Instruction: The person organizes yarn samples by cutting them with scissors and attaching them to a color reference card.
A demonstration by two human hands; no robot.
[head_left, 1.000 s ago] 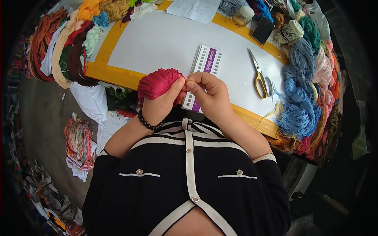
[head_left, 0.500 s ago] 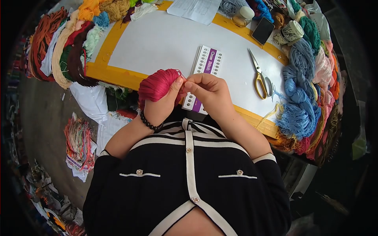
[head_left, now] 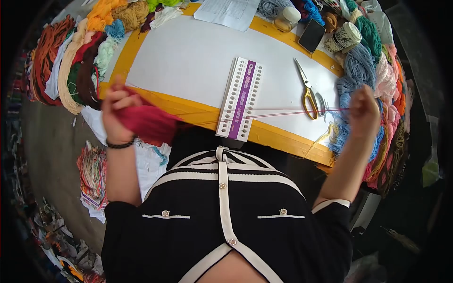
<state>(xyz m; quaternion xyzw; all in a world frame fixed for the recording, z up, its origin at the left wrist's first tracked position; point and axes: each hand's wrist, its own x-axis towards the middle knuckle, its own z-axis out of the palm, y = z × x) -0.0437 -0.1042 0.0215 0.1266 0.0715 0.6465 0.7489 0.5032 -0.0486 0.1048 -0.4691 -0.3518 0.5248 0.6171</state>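
A crimson skein of thread [head_left: 150, 123], blurred by motion, hangs from my left hand [head_left: 118, 111], whose fingers are wrapped round it at the table's left front edge. My right hand [head_left: 364, 112] is closed far to the right, above the blue yarn, and grips thin red strands [head_left: 283, 114]. These strands stretch taut across the table from the skein. Beneath them lies a white and purple card with rows of holes [head_left: 239, 99]. Scissors with yellow handles [head_left: 309, 92] lie open on the table, left of my right hand.
Blue yarn [head_left: 351, 70] and other coloured bundles line the table's right edge. More hanks [head_left: 87, 61] hang at the left. A phone [head_left: 312, 36], a glass jar [head_left: 288, 20], a patterned cup [head_left: 343, 37] and papers [head_left: 226, 12] lie along the back.
My hands have moved wide apart, the left one leftward with the crimson skein and the right one rightward with strands. Red strands now span the gap, and more of the holed card shows.
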